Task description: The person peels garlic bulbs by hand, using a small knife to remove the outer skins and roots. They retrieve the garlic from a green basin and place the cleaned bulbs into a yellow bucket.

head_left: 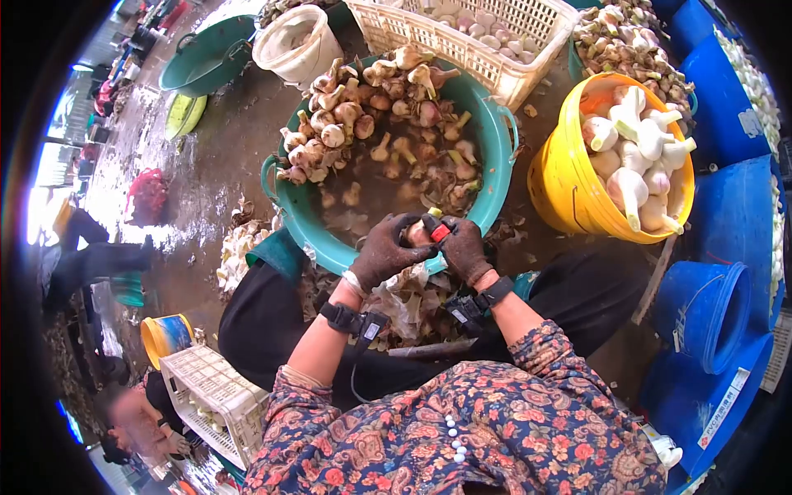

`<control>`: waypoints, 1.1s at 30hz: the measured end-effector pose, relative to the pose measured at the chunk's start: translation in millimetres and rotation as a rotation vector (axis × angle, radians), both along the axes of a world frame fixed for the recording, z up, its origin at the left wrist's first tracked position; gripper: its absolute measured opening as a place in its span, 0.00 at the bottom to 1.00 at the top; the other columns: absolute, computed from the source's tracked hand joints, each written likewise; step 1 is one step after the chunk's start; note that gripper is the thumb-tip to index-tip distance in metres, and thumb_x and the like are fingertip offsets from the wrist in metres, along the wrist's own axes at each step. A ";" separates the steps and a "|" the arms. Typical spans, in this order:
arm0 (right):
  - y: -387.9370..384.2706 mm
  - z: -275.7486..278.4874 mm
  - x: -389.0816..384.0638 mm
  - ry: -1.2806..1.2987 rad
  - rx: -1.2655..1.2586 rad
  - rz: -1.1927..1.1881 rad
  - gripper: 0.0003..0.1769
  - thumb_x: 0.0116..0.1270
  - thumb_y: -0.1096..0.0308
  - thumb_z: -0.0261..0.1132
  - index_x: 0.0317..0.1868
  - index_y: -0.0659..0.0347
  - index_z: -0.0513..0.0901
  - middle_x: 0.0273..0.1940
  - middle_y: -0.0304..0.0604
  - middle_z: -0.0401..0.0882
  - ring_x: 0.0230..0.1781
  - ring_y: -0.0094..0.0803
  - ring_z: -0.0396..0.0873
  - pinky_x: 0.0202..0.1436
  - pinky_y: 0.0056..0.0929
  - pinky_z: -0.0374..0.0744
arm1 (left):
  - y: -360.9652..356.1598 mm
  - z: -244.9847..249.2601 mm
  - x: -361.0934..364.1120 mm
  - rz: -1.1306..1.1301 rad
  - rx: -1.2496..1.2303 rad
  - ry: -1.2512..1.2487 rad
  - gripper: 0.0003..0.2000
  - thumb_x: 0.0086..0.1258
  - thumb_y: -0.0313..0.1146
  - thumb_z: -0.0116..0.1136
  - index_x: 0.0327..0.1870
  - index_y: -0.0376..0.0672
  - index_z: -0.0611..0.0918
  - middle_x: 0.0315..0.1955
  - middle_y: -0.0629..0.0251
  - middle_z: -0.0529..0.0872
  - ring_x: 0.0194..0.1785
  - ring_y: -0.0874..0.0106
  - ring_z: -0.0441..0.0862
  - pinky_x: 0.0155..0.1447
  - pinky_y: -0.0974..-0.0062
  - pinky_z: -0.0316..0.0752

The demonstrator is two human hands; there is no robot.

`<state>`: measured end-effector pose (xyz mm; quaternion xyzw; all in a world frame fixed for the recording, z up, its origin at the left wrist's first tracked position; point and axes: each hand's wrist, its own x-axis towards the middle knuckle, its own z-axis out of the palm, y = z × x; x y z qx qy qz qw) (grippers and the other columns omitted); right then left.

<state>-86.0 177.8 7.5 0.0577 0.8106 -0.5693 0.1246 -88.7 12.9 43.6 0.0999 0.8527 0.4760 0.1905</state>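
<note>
My left hand [384, 250], in a dark muddy glove, is wrapped around a garlic bulb [415, 235] just over the near rim of a teal basin [495, 124]. My right hand [464, 247], gloved too, grips a small red-handled knife [440, 230] against that bulb. The basin holds murky water and a heap of unpeeled garlic bulbs [346, 115] with stalks. Peeled skins [408, 301] lie piled in my lap below the hands. Both wrists carry black strapped devices.
A yellow bucket [561, 177] of peeled white garlic stands right of the basin. A white plastic crate [487, 62] sits behind, blue barrels [709, 305] at right. A white bucket [293, 45] and green tub [206, 58] are far left. Another person [136, 421] crouches by a second white crate [210, 396] at lower left.
</note>
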 end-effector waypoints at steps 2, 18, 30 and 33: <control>-4.9 -10.2 5.5 0.024 -0.058 0.048 0.15 0.63 0.59 0.63 0.33 0.65 0.83 0.26 0.54 0.80 0.27 0.43 0.80 0.31 0.36 0.75 | -3.4 -0.9 6.4 0.027 -0.086 0.017 0.22 0.53 0.33 0.70 0.50 0.36 0.79 0.43 0.59 0.81 0.47 0.72 0.78 0.53 0.75 0.73; -6.0 28.7 19.8 -0.353 -0.904 0.117 0.14 0.71 0.58 0.55 0.41 0.61 0.81 0.32 0.35 0.79 0.29 0.20 0.76 0.29 0.18 0.71 | -24.7 11.7 39.5 0.239 0.697 -0.589 0.22 0.64 0.43 0.61 0.51 0.36 0.76 0.41 0.67 0.81 0.43 0.78 0.77 0.47 0.82 0.72; -13.5 -15.4 21.7 0.222 -0.167 0.100 0.13 0.62 0.62 0.62 0.41 0.62 0.81 0.32 0.49 0.79 0.32 0.48 0.78 0.36 0.39 0.73 | 0.1 9.3 48.3 0.304 0.269 -0.182 0.21 0.60 0.39 0.65 0.49 0.35 0.78 0.38 0.65 0.80 0.37 0.80 0.77 0.41 0.81 0.74; -7.6 4.2 19.3 0.201 -0.175 0.262 0.11 0.64 0.65 0.59 0.31 0.66 0.80 0.31 0.50 0.78 0.31 0.44 0.77 0.35 0.38 0.72 | -15.8 13.4 45.3 0.258 0.200 -0.361 0.20 0.61 0.42 0.63 0.47 0.37 0.79 0.36 0.65 0.80 0.36 0.80 0.77 0.38 0.81 0.74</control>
